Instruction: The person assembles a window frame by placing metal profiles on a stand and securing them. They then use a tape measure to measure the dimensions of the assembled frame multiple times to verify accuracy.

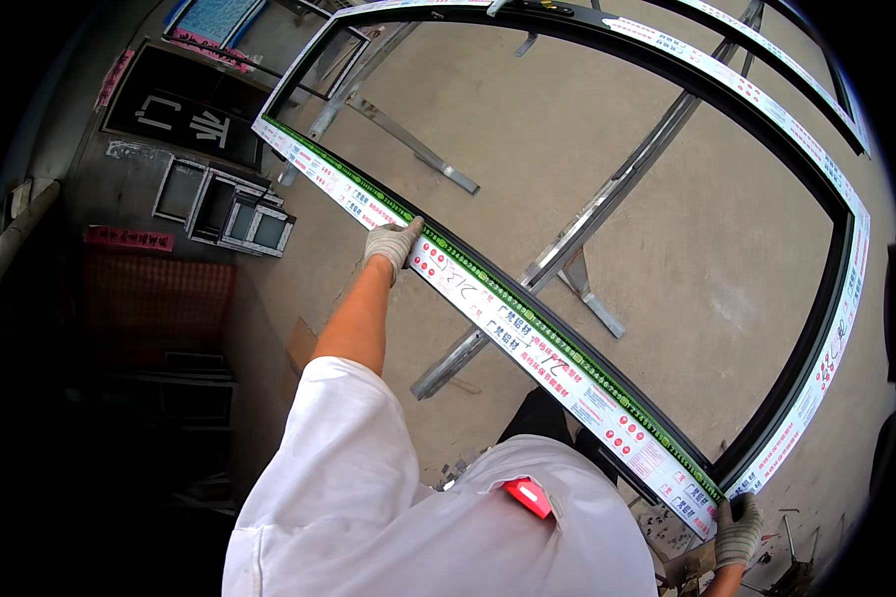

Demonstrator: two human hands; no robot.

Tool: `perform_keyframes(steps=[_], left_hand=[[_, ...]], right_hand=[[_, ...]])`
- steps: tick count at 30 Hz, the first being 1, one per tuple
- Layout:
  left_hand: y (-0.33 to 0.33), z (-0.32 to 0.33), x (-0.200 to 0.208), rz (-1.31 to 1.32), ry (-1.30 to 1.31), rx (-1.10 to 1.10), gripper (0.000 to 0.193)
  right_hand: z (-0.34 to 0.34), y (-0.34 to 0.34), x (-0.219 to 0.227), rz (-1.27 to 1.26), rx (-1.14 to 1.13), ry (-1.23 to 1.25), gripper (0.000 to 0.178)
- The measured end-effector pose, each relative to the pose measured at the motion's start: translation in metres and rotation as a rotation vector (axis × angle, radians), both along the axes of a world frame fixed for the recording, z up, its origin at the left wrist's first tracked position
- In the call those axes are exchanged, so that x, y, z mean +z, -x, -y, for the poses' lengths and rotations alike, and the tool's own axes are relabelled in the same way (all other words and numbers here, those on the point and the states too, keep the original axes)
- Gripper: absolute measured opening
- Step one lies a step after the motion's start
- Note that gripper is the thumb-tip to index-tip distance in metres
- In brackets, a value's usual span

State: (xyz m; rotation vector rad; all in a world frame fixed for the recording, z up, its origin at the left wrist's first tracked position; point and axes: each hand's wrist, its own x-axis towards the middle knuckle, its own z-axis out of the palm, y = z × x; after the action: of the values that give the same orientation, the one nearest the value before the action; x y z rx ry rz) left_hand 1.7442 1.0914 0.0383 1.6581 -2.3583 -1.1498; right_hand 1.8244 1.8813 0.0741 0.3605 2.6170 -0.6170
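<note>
A large window frame [558,383], wrapped in white printed film with black inner edges, lies flat in front of me. Along its near rail stretches a green tape measure [483,276], from the far left corner to the near right one. My left hand [393,247], in a pale knit glove, is closed over the rail partway along, its fingertips at the tape. At the near right corner my right hand [739,532], also gloved, has its fingers curled at the tape's end. Its palm side is hidden, so I cannot see whether it holds the tape's case.
Metal support bars [617,189] run beneath the frame. Another wrapped frame [786,60] lies beyond it. Small window samples [239,219] and a dark sign board [184,109] stand at the left. A red object [530,496] pokes from my shirt pocket. Tools [791,537] lie at lower right.
</note>
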Motion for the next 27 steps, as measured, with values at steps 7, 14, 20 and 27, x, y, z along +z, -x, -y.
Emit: perform_keyframes(steps=[7,14,20,27], left_hand=[[0.000,-0.006,0.009,0.029,0.009,-0.003,0.053],[0.002,-0.008,0.012,0.027,0.012,0.005,0.052],[0.000,-0.005,0.007,0.031,0.015,-0.001,0.052],[0.000,-0.006,0.010,0.011,0.018,0.006,0.051]], right_hand=[[0.013,0.007,0.012,0.049,-0.017,0.016,0.020],[0.010,0.004,0.004,-0.060,0.113,-0.051,0.020],[0.020,0.009,0.016,0.003,0.048,-0.015,0.020],[0.016,0.004,0.008,-0.045,0.089,-0.016,0.020]])
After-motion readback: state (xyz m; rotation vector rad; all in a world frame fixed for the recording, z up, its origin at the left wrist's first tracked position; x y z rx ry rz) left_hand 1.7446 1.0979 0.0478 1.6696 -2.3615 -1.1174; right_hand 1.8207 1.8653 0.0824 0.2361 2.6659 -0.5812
